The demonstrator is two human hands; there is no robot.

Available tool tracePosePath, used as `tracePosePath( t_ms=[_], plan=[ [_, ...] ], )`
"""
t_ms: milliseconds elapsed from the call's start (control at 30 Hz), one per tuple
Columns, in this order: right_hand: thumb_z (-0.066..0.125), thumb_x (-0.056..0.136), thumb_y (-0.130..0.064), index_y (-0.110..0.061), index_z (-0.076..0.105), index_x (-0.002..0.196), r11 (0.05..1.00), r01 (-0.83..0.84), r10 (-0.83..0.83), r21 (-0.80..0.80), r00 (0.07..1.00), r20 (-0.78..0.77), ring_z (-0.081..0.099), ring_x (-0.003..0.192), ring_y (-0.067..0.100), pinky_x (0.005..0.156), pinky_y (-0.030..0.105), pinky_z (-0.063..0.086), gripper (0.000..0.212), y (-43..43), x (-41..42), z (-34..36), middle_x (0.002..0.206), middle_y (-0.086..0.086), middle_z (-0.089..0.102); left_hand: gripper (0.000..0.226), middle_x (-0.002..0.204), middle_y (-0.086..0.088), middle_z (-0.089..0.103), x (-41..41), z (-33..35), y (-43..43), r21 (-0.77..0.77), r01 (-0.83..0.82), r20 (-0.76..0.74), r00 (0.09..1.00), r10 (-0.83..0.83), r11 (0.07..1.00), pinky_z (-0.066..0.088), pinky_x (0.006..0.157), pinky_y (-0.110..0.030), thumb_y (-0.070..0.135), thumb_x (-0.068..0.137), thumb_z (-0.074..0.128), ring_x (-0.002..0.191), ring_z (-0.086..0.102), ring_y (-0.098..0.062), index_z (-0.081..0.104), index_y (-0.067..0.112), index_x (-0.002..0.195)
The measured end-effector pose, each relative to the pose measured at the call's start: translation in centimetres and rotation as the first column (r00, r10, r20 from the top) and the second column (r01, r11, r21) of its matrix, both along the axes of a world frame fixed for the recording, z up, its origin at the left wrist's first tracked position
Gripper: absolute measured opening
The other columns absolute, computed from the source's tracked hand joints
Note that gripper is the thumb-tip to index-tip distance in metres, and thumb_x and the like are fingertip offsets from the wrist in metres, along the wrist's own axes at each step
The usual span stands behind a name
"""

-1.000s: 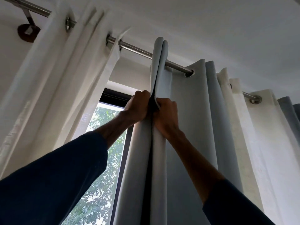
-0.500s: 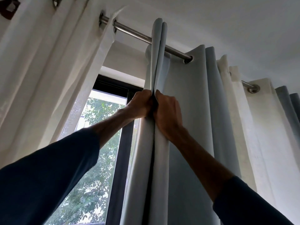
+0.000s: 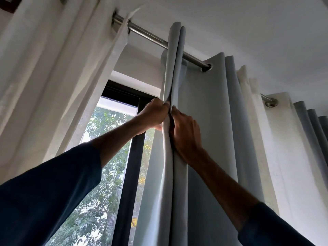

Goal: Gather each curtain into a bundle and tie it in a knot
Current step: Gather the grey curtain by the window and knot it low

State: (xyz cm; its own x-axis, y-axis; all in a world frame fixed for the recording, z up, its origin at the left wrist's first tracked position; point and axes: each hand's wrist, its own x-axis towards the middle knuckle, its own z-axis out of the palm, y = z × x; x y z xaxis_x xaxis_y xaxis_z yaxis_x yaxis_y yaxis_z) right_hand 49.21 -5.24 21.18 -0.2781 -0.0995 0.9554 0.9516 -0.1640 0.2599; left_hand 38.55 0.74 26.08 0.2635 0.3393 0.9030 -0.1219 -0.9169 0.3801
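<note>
Early stage, judged from what's shown. The grey curtain point(image 3: 204, 112) is hung full length from the rod point(image 3: 150, 37), w/ its two leading folds point(image 3: 174, 68) pressed together, upright, in front of the window point(image 3: 106, 157).

The outer fold is gripped by the left hand point(image 3: 154, 116), fingers curled tight round the cloth edge. The inner fold is clutched by the right hand point(image 3: 184, 132), fingers hooked into the crease btwn the folds, right beside the left hand. Both are held high on the cloth, some way below the rod.

So two pleats are collected, no more. The rest of the grey panel, to the right, is seen spread in loose pleats, not yet drawn in. No bundle is formed and no knot is seen anywhere. The white curtain point(image 3: 53, 68) at left is hung loose by the window, untied. Another white panel point(image 3: 276, 139) and more grey pleats point(image 3: 312, 125) further right are likewise ungathered.

Left to be done, prob.: remaining pleats pulled in, bundle knotted lower down, then the same for each other curtain. Lower ends are out of view, so nothing can be said of them.
</note>
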Motion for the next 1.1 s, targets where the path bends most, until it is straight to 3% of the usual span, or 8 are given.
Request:
tracePosePath(
  t_ms=[200,333,467,600,700,800,933,1100],
  plan=[
    [0.053,0.092,-0.020,-0.005,0.068,0.109,0.995,-0.002,0.009,-0.099,0.998,0.064,0.069,0.072,0.029,0.070,0.040,0.058,0.027,-0.4,0.2,-0.5,0.095,0.010,0.074,0.051,0.073,-0.008,0.054,0.0,0.3,-2.1,0.023,-0.089,-0.016,0.996,0.089,0.996,0.056,0.060,-0.036,0.052,0.097,0.044,0.065,0.057,-0.021,0.059,0.008,0.077],
    [0.044,0.102,-0.032,-0.017,0.066,0.083,0.992,0.005,0.010,-0.128,0.993,0.118,0.060,0.058,0.022,0.057,0.032,0.044,0.033,-2.3,0.7,-1.3,0.071,0.001,0.068,0.023,0.081,-0.008,0.053,0.3,0.8,-1.7,0.051,-0.195,-0.038,0.980,0.197,0.979,0.042,0.049,-0.023,0.024,0.087,0.056,0.069,0.052,-0.021,0.053,0.003,0.078],
    [0.057,0.096,-0.032,-0.018,0.049,0.057,0.986,0.020,-0.016,0.164,0.999,-0.029,0.051,0.049,0.020,0.052,0.027,0.031,0.043,-4.8,3.9,-0.1,0.054,-0.005,0.049,0.014,0.082,-0.012,0.047,0.2,0.4,-2.3,0.090,-0.234,-0.076,0.968,0.241,0.968,0.031,0.045,-0.022,0.010,0.090,0.048,0.058,0.039,-0.012,0.050,0.000,0.080],
    [0.067,0.087,-0.047,-0.016,0.066,0.103,0.951,0.113,-0.025,0.288,0.955,-0.295,0.060,0.100,0.025,0.075,0.035,0.049,0.035,-7.2,8.1,2.3,0.106,0.005,0.063,0.020,0.109,-0.026,0.059,-0.1,0.2,-2.3,0.120,-0.267,-0.090,0.956,0.279,0.956,0.026,0.044,-0.022,0.007,0.092,0.046,0.058,0.040,-0.012,0.055,-0.010,0.098],
    [0.069,0.083,-0.060,-0.010,0.053,0.129,0.985,0.118,-0.028,0.129,0.838,-0.545,0.053,0.120,0.035,0.094,0.045,0.047,0.070,-7.1,10.1,3.5,0.128,0.013,0.055,0.027,0.115,-0.029,0.057,-0.1,0.1,-2.0,0.126,-0.289,-0.076,0.951,0.299,0.949,0.024,0.044,-0.021,0.008,0.093,0.045,0.060,0.043,-0.017,0.050,-0.017,0.102],
    [0.064,0.091,-0.050,-0.006,0.048,0.134,0.998,0.050,-0.057,-0.029,0.762,-0.645,0.047,0.129,0.039,0.103,0.045,0.039,0.064,-6.1,10.5,3.7,0.137,0.020,0.051,0.025,0.114,-0.028,0.058,-0.1,0.1,-1.7,0.151,-0.288,-0.067,0.951,0.300,0.946,0.024,0.044,-0.019,0.011,0.095,0.046,0.057,0.031,-0.010,0.052,-0.014,0.097],
    [0.055,0.098,-0.026,0.000,0.062,0.106,0.999,0.053,-0.042,0.005,0.832,-0.553,0.060,0.107,0.044,0.082,0.042,0.046,0.028,-4.6,7.4,3.6,0.115,0.027,0.063,0.035,0.095,-0.028,0.055,-0.5,0.4,-0.8,0.222,-0.353,-0.058,0.926,0.374,0.909,0.023,0.053,-0.027,0.016,0.097,0.047,0.078,0.049,-0.029,0.033,0.006,0.066],
    [0.052,0.094,-0.016,-0.014,0.050,0.070,0.998,0.053,-0.064,-0.043,0.939,-0.339,0.064,0.082,0.042,0.063,0.035,0.031,0.024,-1.9,1.3,4.9,0.089,0.022,0.066,0.019,0.100,-0.026,0.062,-1.0,0.8,0.5,0.264,-0.361,-0.073,0.917,0.392,0.894,0.033,0.066,-0.024,0.016,0.094,0.051,0.099,0.061,-0.036,0.052,0.000,0.084]
  ],
)
